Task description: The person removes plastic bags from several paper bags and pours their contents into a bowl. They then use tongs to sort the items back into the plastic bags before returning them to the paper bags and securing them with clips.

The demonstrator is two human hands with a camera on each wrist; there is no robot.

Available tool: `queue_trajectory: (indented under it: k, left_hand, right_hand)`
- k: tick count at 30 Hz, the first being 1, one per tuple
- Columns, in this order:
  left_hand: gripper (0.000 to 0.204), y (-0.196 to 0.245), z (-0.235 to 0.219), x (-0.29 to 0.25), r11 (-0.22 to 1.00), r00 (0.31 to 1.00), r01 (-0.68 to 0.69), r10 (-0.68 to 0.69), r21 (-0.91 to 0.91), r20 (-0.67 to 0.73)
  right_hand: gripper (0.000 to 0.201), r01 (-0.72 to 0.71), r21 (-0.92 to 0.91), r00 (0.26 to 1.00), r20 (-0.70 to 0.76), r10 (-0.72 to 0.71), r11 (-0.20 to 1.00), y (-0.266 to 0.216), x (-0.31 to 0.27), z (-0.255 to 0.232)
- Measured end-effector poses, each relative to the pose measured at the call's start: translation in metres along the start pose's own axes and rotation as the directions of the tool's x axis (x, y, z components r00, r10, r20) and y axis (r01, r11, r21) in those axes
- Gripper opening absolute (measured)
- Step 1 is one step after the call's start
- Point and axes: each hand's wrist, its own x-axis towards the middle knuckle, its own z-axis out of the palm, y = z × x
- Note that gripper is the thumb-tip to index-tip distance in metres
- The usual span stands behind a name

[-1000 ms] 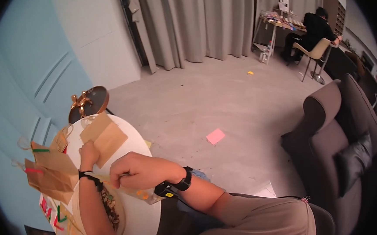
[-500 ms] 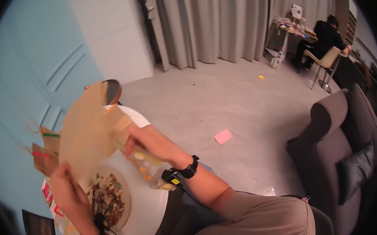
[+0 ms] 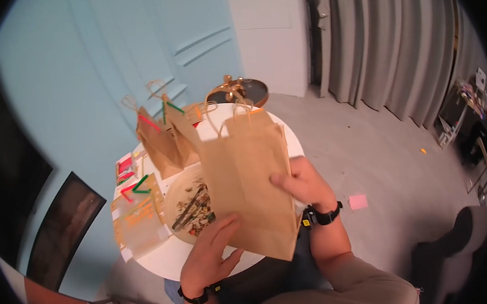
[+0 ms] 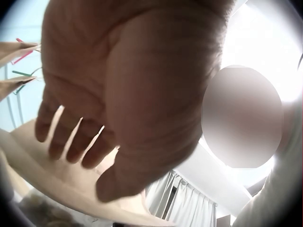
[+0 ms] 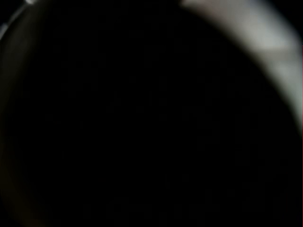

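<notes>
A tall brown kraft paper bag point(image 3: 248, 180) with twisted paper handles stands tilted between my hands in the head view. My right hand point(image 3: 309, 188) grips its right side, thumb over the front panel, the other fingers hidden behind the bag. At the bag's lower left my left hand point(image 3: 211, 259) has its fingers extended, fingertips right at the paper. The left wrist view shows the left palm point(image 4: 128, 94) with straight, slightly spread fingers. Just left of the bag sits a round bowl point(image 3: 172, 199) of mixed dried pieces, a dark utensil point(image 3: 190, 206) lying in it. The right wrist view is almost black.
Two more paper bags with red and green strips point(image 3: 166, 137) stand at the back of the round white table point(image 3: 294, 140). Another bag with an orange strip point(image 3: 256, 111) is behind mine. Clear packaging with orange lettering point(image 3: 141, 218) lies left. A dark side table point(image 3: 255, 89) stands beyond.
The head view has turned left. The paper bag has been brought upright in front of me. A clear pouch of orange and yellow pieces, earlier at my right hand, is now out of sight.
</notes>
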Motion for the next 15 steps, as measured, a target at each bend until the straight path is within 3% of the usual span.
queue_trajectory:
  k: [3,6,9,12,15]
  left_hand:
    - [0.077,0.011,0.007,-0.004,0.957,0.93,0.185,-0.244,-0.225,-0.273]
    - [0.087,0.012,0.009,-0.005,0.895,0.839,0.282,-0.405,-0.346,-0.363]
    - [0.092,0.008,0.006,-0.005,0.87,0.803,0.3,-0.452,-0.392,-0.389]
    - [0.087,0.005,-0.001,-0.006,0.904,0.792,0.319,-0.419,-0.283,-0.444]
    - [0.075,-0.008,-0.005,-0.014,0.948,0.874,0.279,-0.317,-0.155,-0.368]
  right_hand:
    - [0.02,0.298,-0.235,0.922,0.32,-0.216,0.925,-0.015,-0.002,0.009]
    - [0.015,0.354,-0.173,0.86,0.446,-0.248,0.919,-0.021,-0.007,0.021]
    - [0.016,0.417,-0.115,0.777,0.559,-0.288,0.902,-0.021,-0.01,0.03]
    - [0.018,0.451,-0.094,0.701,0.653,-0.287,0.888,-0.024,-0.013,0.034]
    - [0.019,0.482,-0.107,0.671,0.684,-0.287,0.87,-0.024,-0.015,0.036]
